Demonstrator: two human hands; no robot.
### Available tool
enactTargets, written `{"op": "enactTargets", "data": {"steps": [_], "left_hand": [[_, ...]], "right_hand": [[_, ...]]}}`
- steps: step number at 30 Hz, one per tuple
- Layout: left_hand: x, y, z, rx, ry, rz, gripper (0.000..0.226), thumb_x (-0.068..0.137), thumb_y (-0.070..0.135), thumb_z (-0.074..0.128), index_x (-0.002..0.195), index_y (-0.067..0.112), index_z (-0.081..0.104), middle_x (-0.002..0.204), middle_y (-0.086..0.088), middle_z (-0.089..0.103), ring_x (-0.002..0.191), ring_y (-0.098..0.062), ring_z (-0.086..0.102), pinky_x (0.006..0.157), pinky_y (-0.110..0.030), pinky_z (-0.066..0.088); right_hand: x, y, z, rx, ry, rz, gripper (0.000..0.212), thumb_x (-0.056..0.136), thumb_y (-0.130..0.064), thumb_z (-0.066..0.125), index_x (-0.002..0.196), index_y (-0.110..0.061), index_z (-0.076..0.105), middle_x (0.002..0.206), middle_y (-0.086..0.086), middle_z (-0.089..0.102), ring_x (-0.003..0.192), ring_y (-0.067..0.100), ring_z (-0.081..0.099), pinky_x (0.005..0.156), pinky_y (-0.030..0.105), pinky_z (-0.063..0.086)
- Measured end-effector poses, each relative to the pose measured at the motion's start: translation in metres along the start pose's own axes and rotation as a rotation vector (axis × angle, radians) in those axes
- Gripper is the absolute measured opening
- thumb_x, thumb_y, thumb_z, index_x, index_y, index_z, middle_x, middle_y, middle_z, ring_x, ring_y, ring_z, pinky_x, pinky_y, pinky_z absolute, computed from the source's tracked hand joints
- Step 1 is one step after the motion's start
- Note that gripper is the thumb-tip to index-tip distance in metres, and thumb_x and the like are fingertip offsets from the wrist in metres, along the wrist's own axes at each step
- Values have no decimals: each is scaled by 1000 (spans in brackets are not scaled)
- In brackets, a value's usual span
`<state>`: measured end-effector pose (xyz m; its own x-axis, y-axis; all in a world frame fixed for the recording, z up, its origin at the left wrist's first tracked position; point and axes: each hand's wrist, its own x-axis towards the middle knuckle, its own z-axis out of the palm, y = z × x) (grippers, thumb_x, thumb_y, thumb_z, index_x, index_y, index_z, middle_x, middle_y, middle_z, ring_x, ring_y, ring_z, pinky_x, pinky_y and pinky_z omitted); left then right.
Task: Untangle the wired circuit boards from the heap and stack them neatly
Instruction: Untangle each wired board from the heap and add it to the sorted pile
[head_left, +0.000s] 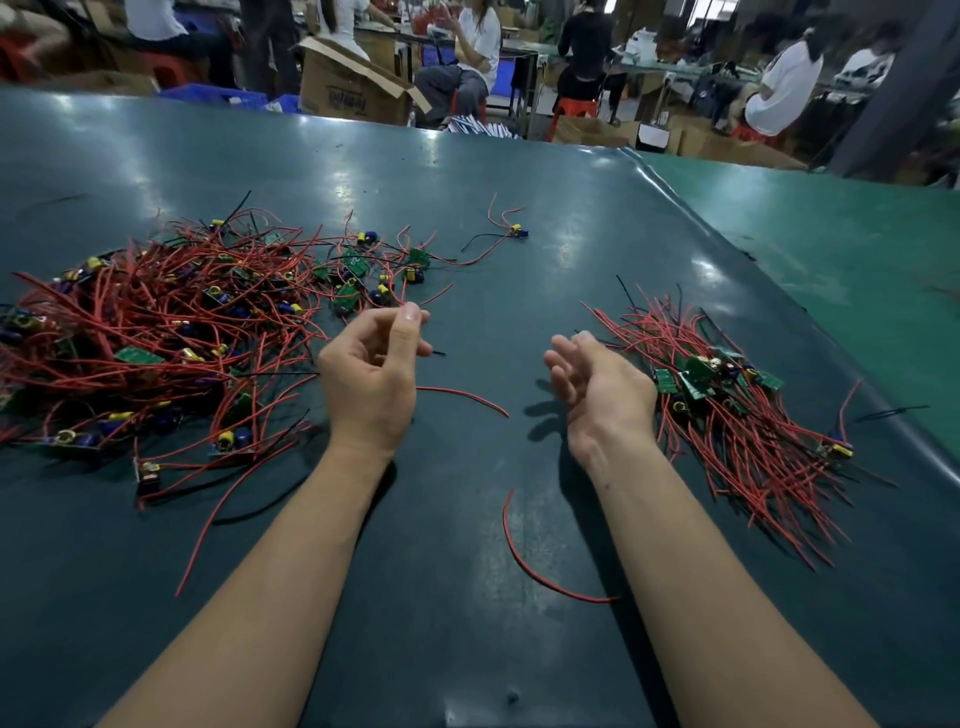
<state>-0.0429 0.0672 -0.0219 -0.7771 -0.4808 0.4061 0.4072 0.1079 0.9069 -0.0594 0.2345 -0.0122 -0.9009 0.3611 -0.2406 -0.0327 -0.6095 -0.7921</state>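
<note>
Over a dark green table mat (467, 208), the left hand (371, 376) pinches a thin red wire (415, 325) between thumb and curled fingers, while the right hand (597, 387) hangs relaxed with loose fingers, grasping nothing. Left of the left hand sprawls the tangled heap of red-wired green circuit boards (171, 332); just right of the right hand lies the neater stack of sorted boards (727, 405). 2 loose red wires (524, 561) lie between the forearms.

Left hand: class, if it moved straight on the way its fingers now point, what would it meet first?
The left hand points up and away, toward the near edge of the tangled heap. Most likely it meets first the green circuit boards just beyond its fingertips, though depth is hard to judge.
</note>
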Motion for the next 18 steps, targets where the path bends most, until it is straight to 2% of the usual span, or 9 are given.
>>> {"op": "enactTargets", "data": {"steps": [3, 5, 7, 11, 14, 16, 18], "left_hand": [[-10, 3, -3, 149, -51, 96, 17, 93, 23, 61, 81, 16, 70, 62, 1, 65, 57, -10, 63, 59, -26, 49], [-14, 7, -7, 290, -144, 148, 20, 92, 26, 63, 78, 12, 71, 63, -3, 67, 60, -19, 63, 60, -32, 52], [-8, 18, -13, 430, -199, 235, 19, 90, 22, 67, 77, 9, 73, 64, -3, 67, 58, -18, 60, 62, -36, 51], [36, 59, -42, 610, -81, 398, 22, 91, 30, 64, 83, 12, 75, 71, -5, 71, 63, -21, 64, 67, -32, 54], [87, 79, -79, 922, -107, 284, 24, 88, 36, 65, 90, 16, 76, 85, -9, 74, 80, -27, 68, 81, -40, 57], [109, 83, -99, 1210, -260, 108, 16, 85, 32, 71, 89, 18, 77, 93, -11, 74, 90, -31, 66, 87, -41, 54], [113, 76, -109, 1360, -458, -48, 12, 82, 28, 76, 88, 18, 78, 98, -10, 74, 92, -29, 65, 88, -38, 53]], "right_hand": [[3, 3, -1, -118, -40, -28, 6, 95, -4, 58, 90, -6, 58, 78, 11, 67, 46, 12, 64, 41, 18, 47], [3, 5, -1, -199, -74, -58, 9, 96, -5, 58, 87, -9, 58, 80, 11, 67, 45, 12, 63, 41, 19, 47], [3, 6, 0, -268, -95, -86, 10, 96, -6, 58, 86, -10, 58, 82, 11, 66, 44, 12, 62, 40, 20, 47], [2, 9, 0, -368, -148, -115, 9, 96, -9, 58, 88, -9, 59, 83, 10, 65, 44, 12, 61, 41, 20, 46], [2, 10, -1, -402, -161, -131, 9, 96, -10, 59, 87, -10, 60, 82, 9, 65, 43, 12, 60, 40, 20, 46], [2, 10, -1, -413, -155, -134, 10, 96, -10, 59, 87, -11, 61, 82, 8, 65, 44, 12, 59, 40, 21, 46], [2, 10, 0, -426, -158, -135, 10, 96, -11, 60, 86, -11, 62, 82, 8, 66, 44, 12, 59, 40, 21, 46]]}}
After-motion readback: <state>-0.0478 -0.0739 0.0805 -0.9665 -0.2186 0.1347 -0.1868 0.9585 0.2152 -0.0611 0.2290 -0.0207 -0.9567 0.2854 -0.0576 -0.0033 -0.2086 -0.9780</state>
